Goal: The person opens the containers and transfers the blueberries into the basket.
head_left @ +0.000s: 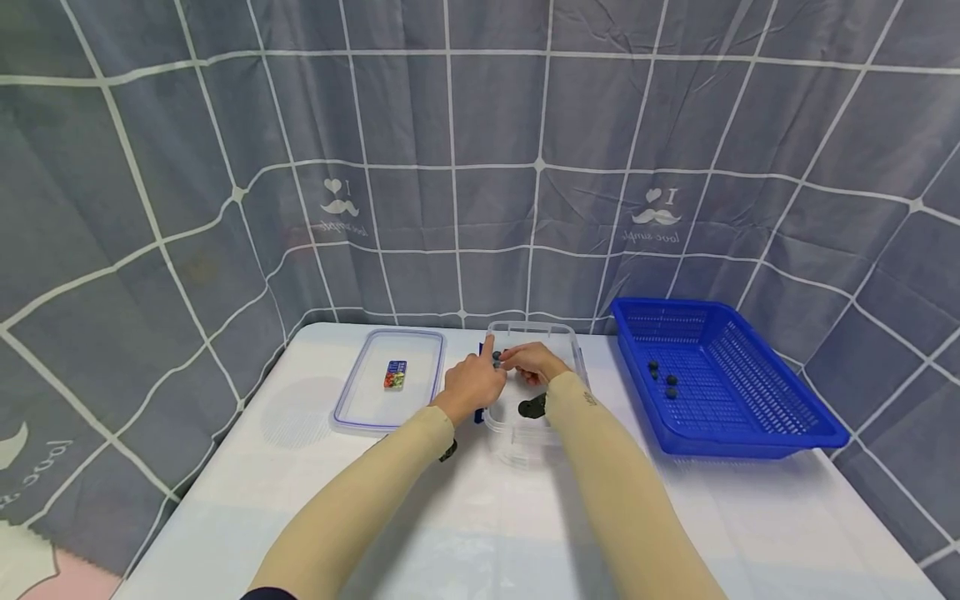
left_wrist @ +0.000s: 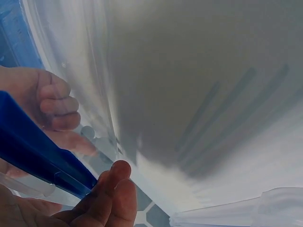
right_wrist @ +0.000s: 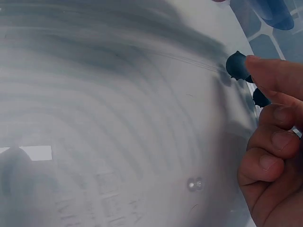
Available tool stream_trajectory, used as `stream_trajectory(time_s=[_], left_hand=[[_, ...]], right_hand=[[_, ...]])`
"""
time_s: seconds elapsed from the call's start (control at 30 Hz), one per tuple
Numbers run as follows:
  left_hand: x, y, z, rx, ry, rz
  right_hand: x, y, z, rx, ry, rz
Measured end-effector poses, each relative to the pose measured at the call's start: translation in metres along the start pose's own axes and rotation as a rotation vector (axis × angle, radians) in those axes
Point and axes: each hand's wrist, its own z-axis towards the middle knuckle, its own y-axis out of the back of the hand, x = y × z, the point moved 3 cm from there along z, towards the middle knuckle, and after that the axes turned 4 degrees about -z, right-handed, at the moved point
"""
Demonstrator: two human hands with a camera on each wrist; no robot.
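Note:
A clear plastic container [head_left: 525, 429] with blue side latches [left_wrist: 42, 146] stands in the middle of the table. At its left side, my left hand [head_left: 474, 385] grips the wall by the latch, the index finger pointing away from me. My right hand [head_left: 531, 360] reaches over the container from the right, its lower fingers curled. The right wrist view shows its fingertip against a dark blueberry [right_wrist: 236, 65], seemingly pinched; the thumb's hold is hidden. A second blueberry [right_wrist: 261, 97] lies just below, partly covered by the fingers.
A clear lid [head_left: 360, 387] with a blue rim and a colourful label [head_left: 395, 375] lies left of the container. To the right stands a blue perforated basket [head_left: 750, 446], with several blueberries [head_left: 671, 380] inside. A grey checked curtain [head_left: 495, 208] hangs behind the table.

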Motion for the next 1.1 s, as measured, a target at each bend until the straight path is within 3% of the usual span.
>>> stream_trajectory(time_s=[1.1], left_hand=[[0.0007, -0.0063, 0.0002, -0.015, 0.01, -0.001]], right_hand=[[-0.006, -0.0057, 0.0092, -0.047, 0.006, -0.041]])
